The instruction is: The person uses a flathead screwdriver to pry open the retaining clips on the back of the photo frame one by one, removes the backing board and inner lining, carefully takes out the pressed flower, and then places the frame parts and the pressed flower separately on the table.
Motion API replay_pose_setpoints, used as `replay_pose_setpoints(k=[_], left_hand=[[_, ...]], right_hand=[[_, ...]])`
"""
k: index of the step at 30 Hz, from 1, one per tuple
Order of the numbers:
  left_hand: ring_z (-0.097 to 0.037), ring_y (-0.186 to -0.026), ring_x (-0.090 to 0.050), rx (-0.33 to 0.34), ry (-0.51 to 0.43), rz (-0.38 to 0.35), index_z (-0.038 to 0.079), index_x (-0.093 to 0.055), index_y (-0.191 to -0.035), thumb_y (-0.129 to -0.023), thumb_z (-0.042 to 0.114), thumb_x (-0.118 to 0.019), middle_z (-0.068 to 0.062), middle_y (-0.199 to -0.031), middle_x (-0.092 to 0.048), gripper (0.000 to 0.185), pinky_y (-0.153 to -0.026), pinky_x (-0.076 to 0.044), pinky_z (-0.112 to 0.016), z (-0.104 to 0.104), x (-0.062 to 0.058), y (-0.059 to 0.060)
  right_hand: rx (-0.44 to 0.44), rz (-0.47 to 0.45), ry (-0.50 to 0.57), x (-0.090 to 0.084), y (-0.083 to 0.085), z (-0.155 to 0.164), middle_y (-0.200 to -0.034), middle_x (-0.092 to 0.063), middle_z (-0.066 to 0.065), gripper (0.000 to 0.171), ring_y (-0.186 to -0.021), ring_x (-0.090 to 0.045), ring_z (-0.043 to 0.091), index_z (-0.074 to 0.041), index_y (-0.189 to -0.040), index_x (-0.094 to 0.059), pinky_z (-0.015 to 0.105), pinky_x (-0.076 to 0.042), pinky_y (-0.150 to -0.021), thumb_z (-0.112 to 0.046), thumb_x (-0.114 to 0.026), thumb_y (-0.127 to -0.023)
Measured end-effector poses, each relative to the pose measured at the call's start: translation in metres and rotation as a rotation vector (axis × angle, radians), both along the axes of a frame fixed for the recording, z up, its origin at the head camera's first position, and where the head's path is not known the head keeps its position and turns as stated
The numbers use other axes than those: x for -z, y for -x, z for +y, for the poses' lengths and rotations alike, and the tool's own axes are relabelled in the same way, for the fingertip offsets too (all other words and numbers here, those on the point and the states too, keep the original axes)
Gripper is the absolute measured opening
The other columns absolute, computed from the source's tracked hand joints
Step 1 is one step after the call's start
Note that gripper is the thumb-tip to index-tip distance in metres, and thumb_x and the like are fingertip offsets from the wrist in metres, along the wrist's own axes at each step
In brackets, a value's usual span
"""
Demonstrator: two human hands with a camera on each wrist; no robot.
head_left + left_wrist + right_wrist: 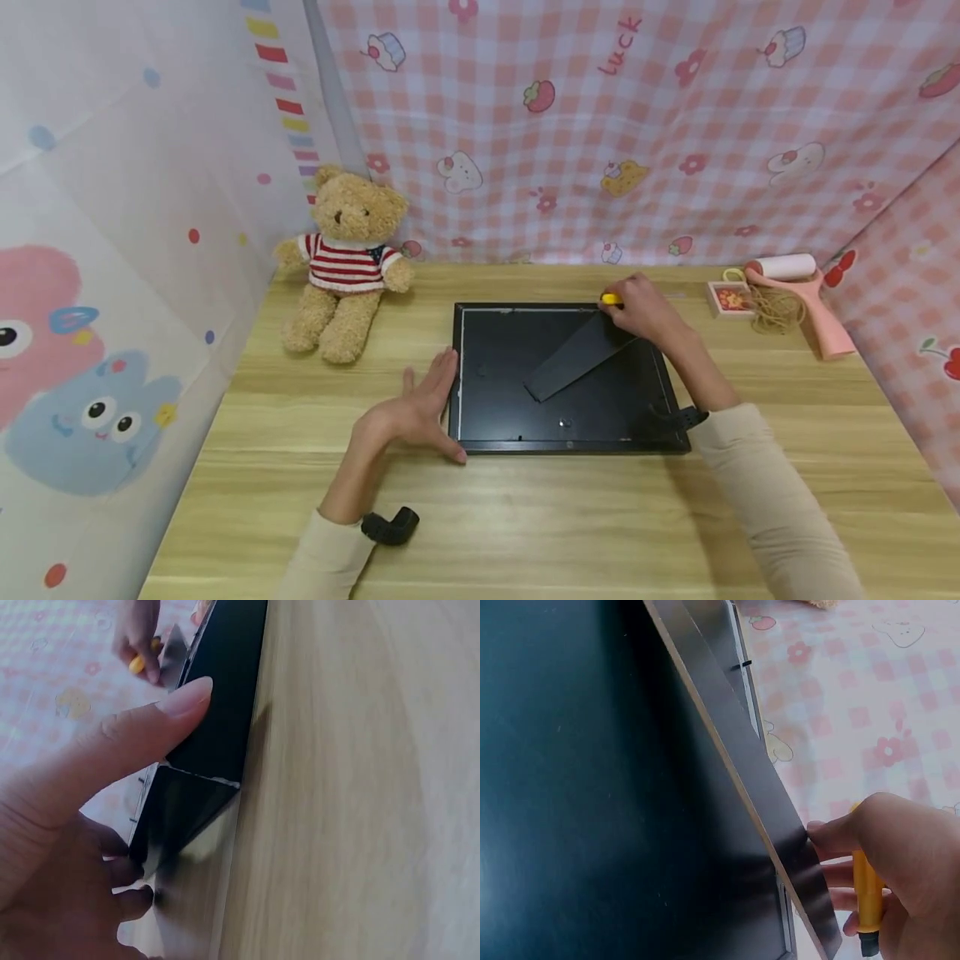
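Near the table's (247, 467) far left corner, seated: teddy bear (347, 260) in striped jumper. At mid-table, left hand (420, 408), fingers straight and spread, pressed flat against the left edge of the black picture frame (510, 417), lying face down. At the frame's far right corner, right hand (643, 307), fingers curled round a yellow-handled tool (611, 298), beside the raised stand flap (577, 354). By the far right corner: lint roller (806, 292), small box (729, 298), rubber bands (776, 310).
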State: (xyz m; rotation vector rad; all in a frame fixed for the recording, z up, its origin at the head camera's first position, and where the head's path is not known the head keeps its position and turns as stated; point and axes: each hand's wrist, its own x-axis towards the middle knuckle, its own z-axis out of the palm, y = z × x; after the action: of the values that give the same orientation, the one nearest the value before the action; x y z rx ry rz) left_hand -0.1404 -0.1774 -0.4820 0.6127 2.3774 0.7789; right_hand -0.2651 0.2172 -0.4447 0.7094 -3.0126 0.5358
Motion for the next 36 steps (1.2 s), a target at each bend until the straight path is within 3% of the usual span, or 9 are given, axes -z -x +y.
replay_pose_setpoints(k=[6, 9, 13, 16, 19, 24, 26, 31, 36], left_hand=[[-0.028, -0.17, 0.017, -0.005, -0.102, -0.016, 0.019, 0.014, -0.176, -0.075, 0.061, -0.096, -0.011, -0.184, 0.015, 0.155, -0.131, 0.022, -0.064, -0.028, 0.036, 0.02], [-0.029, -0.172, 0.005, -0.019, -0.13, 0.027, 0.02, -0.001, -0.179, -0.077, 0.062, -0.093, -0.01, -0.186, 0.002, 0.143, -0.136, 0.014, -0.06, -0.038, 0.043, 0.027], [-0.04, -0.169, -0.022, -0.062, -0.102, 0.189, 0.004, -0.035, -0.171, -0.083, 0.045, -0.093, -0.02, -0.181, -0.025, 0.113, -0.138, -0.009, -0.061, -0.037, 0.027, 0.026], [-0.047, -0.149, -0.047, -0.148, -0.058, 0.309, -0.007, -0.061, -0.144, -0.086, 0.034, -0.094, -0.028, -0.16, -0.05, 0.078, -0.129, -0.033, -0.062, -0.029, 0.005, 0.02], [-0.042, -0.118, -0.053, -0.26, 0.008, 0.378, -0.002, -0.067, -0.11, -0.087, 0.03, -0.094, -0.023, -0.125, -0.057, 0.048, -0.111, -0.044, -0.057, -0.021, -0.013, 0.014], [-0.032, -0.097, -0.056, -0.372, 0.049, 0.4, 0.005, -0.065, -0.086, -0.094, 0.025, -0.088, -0.012, -0.1, -0.058, 0.031, -0.097, -0.041, -0.053, -0.012, -0.013, 0.013], [-0.032, -0.096, -0.06, -0.39, 0.011, 0.41, 0.004, -0.067, -0.087, -0.098, 0.019, -0.084, -0.012, -0.099, -0.061, 0.025, -0.096, -0.041, -0.054, -0.008, -0.009, 0.014], [-0.032, -0.103, -0.063, -0.368, -0.151, 0.447, -0.006, -0.069, -0.107, -0.103, 0.01, -0.074, -0.02, -0.116, -0.063, 0.017, -0.098, -0.047, -0.048, 0.0, 0.02, 0.024], [-0.037, -0.116, -0.062, -0.298, -0.312, 0.258, -0.021, -0.05, -0.15, -0.109, 0.016, -0.068, -0.037, -0.151, -0.048, 0.057, -0.113, -0.051, -0.054, 0.013, 0.018, 0.025]], right_hand=[[-0.01, -0.037, -0.032, -0.002, -0.007, 0.011, -0.092, -0.073, 0.025, 0.025, -0.08, -0.061, 0.036, 0.013, -0.105, -0.076, 0.048, -0.051, -0.075, -0.011, -0.072, -0.104], [-0.013, -0.079, -0.047, -0.001, -0.015, 0.021, -0.077, -0.064, 0.017, 0.026, -0.069, -0.054, 0.028, 0.009, -0.094, -0.074, 0.04, -0.045, -0.067, -0.014, -0.073, -0.105], [-0.031, -0.125, -0.035, 0.0, -0.032, 0.036, -0.07, -0.055, 0.007, 0.027, -0.063, -0.046, 0.02, 0.006, -0.091, -0.072, 0.033, -0.037, -0.064, -0.015, -0.071, -0.107], [-0.029, -0.151, -0.016, 0.001, -0.044, 0.047, -0.072, -0.059, 0.006, 0.027, -0.065, -0.048, 0.019, 0.008, -0.096, -0.075, 0.033, -0.038, -0.065, -0.016, -0.071, -0.107], [-0.022, -0.172, 0.025, 0.011, -0.049, 0.059, -0.074, -0.062, 0.008, 0.028, -0.067, -0.051, 0.022, 0.007, -0.099, -0.075, 0.035, -0.039, -0.066, -0.02, -0.07, -0.107], [-0.014, -0.145, 0.086, 0.068, -0.039, 0.097, -0.071, -0.054, 0.001, 0.04, -0.065, -0.048, 0.018, -0.006, -0.092, -0.073, 0.029, -0.036, -0.062, -0.041, -0.069, -0.109], [-0.008, -0.134, 0.082, 0.09, -0.035, 0.111, -0.069, -0.052, -0.002, 0.043, -0.063, -0.047, 0.015, -0.01, -0.089, -0.071, 0.027, -0.035, -0.06, -0.048, -0.068, -0.109], [0.032, -0.167, 0.039, 0.099, -0.046, 0.126, -0.068, -0.05, -0.003, 0.036, -0.061, -0.047, 0.013, -0.014, -0.088, -0.067, 0.027, -0.037, -0.059, -0.043, -0.07, -0.109], [-0.016, -0.227, 0.1, 0.087, -0.07, 0.122, -0.069, -0.051, -0.004, 0.031, -0.062, -0.048, 0.014, -0.016, -0.091, -0.069, 0.025, -0.037, -0.059, -0.041, -0.07, -0.109]])
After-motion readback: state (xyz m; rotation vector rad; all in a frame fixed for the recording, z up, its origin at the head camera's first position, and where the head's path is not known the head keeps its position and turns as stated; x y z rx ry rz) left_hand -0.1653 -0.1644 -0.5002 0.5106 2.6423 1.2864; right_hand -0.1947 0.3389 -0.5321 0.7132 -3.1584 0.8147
